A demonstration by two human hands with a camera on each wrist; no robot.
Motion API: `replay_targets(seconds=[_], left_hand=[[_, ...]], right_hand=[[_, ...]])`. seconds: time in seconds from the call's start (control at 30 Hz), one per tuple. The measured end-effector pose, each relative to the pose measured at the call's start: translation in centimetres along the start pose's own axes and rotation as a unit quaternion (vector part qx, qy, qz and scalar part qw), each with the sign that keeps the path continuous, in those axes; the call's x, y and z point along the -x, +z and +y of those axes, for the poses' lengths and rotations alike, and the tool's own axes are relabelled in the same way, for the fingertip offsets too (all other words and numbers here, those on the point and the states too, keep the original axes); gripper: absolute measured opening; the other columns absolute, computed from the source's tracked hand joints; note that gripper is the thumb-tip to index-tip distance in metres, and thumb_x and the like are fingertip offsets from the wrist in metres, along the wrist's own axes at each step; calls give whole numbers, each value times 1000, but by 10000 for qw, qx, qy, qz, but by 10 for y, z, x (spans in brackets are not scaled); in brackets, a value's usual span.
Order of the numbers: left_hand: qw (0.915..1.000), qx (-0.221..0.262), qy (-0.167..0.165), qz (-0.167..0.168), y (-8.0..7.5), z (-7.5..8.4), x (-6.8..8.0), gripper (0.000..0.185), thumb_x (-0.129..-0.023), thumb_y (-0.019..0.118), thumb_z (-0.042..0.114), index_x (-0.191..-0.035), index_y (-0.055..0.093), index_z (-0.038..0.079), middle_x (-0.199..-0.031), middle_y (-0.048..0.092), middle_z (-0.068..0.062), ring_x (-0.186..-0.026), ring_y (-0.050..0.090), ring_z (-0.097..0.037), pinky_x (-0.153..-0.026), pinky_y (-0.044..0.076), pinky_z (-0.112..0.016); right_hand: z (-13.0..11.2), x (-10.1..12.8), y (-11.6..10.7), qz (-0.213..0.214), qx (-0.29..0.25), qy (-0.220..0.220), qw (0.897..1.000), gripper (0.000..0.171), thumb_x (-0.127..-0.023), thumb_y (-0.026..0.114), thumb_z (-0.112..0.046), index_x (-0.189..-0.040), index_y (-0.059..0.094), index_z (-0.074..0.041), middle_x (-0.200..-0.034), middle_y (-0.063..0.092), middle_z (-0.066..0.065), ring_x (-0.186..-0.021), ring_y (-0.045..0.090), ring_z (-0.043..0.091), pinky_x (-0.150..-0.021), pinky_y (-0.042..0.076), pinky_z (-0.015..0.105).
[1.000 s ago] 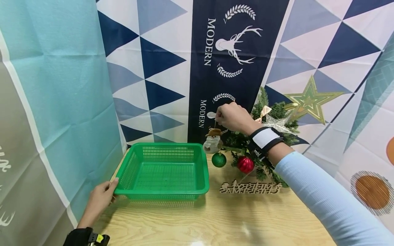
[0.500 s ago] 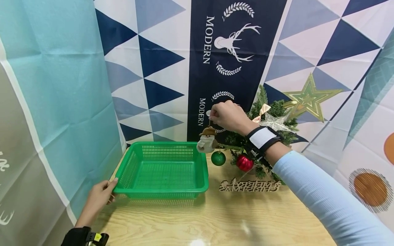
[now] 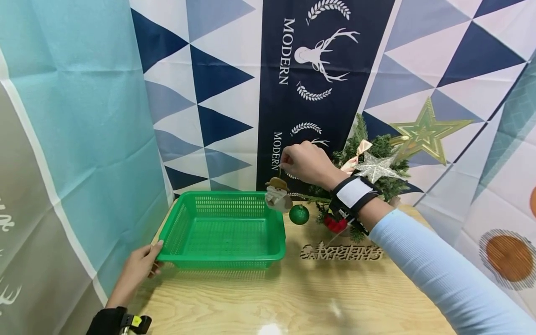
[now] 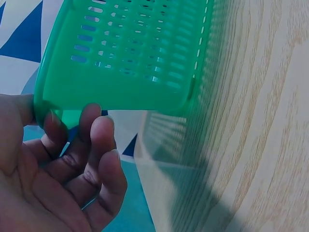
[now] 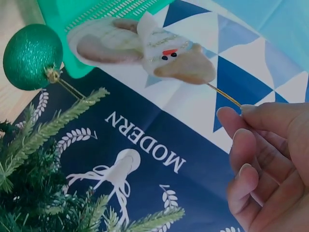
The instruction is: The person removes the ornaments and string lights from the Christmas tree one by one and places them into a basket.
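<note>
My right hand pinches the gold loop of a snowman ornament between thumb and index finger. The ornament, with its brown hat and pale body, dangles over the right rim of the green plastic basket. In the right wrist view the taut cord runs from the hat to the fingertips. At the basket's near left corner my left hand grips the rim, thumb on top. The left wrist view has its other fingers curled below that corner. Inside, the basket's bare floor shows.
A small Christmas tree stands at the right, partly behind my right wrist. On it are a green ball, a red ornament, a silver star and a gold star. A wooden letter sign lies before it.
My right hand has moved left, away from the tree, carrying the snowman ornament from beside the basket to over its right rim. My left hand has kept its grip on the corner.
</note>
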State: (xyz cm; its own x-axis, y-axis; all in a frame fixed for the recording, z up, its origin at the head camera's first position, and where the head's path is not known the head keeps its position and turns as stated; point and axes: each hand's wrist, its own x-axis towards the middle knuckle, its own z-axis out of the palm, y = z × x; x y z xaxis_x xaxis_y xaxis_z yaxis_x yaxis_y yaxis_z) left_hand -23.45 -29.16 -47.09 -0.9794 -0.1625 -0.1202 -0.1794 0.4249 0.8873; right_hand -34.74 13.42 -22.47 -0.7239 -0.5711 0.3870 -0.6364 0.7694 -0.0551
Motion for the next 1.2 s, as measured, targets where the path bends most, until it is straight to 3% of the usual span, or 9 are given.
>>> replay_targets(seconds=[0.47, 0.7, 0.73, 0.93, 0.97, 1.1, 1.2], left_hand=[[9998, 110, -143, -10, 2, 3, 2, 65, -106, 42, 62, -109, 58, -1, -92, 66, -17, -74, 63, -28, -68, 53, -40], [9997, 176, 127, 61, 6, -3, 0, 63, -107, 43, 61, -110, 58, 0, -91, 66, -18, -73, 64, -28, -63, 52, -40], [9996, 142, 222, 97, 6, -14, -7, 65, -106, 41, 64, -112, 58, 2, -91, 66, -17, -73, 65, -28, -64, 52, -40], [9995, -1, 306, 96, 2, -13, -2, 68, -105, 39, 65, -115, 58, 1, -92, 66, -17, -73, 65, -27, -63, 52, -41], [9997, -6, 245, 58, 1, -3, 5, 65, -107, 40, 61, -114, 58, 0, -92, 66, -18, -73, 64, -27, -63, 51, -41], [9999, -30, 169, -21, 1, 1, 8, 66, -107, 40, 61, -115, 58, -2, -94, 65, -19, -75, 64, -29, -66, 51, -39], [9996, 14, 267, 32, 5, -12, -3, 69, -105, 40, 65, -117, 57, 0, -96, 65, -19, -76, 65, -31, -63, 51, -35]], right_hand=[[-9, 2, 10, -77, -130, -181, 9997, 8, -99, 73, -20, -100, 78, -14, -87, 74, 0, -69, 66, 13, -61, 54, 34], [-10, 6, 12, 66, 83, -396, 9992, 5, -98, 73, -15, -97, 78, -13, -91, 69, 3, -72, 65, 16, -63, 54, 36], [-11, 7, 12, 79, 119, -432, 9990, 5, -98, 73, -14, -97, 78, -12, -91, 68, 3, -73, 65, 17, -63, 54, 36], [-15, 6, 12, 100, 90, -571, 9983, 7, -98, 71, -11, -95, 78, -12, -90, 69, 2, -70, 64, 15, -60, 52, 34], [-15, 6, 12, 91, 93, -573, 9983, 8, -98, 71, -11, -95, 78, -12, -89, 70, 2, -70, 65, 15, -60, 53, 34], [-18, 6, 12, -46, 211, -390, 9990, 7, -99, 72, -16, -96, 78, -13, -89, 69, 2, -72, 64, 16, -61, 53, 35], [-19, 6, 11, -101, 288, -266, 9992, 7, -100, 72, -19, -98, 77, -15, -89, 67, 2, -76, 63, 18, -63, 54, 36]])
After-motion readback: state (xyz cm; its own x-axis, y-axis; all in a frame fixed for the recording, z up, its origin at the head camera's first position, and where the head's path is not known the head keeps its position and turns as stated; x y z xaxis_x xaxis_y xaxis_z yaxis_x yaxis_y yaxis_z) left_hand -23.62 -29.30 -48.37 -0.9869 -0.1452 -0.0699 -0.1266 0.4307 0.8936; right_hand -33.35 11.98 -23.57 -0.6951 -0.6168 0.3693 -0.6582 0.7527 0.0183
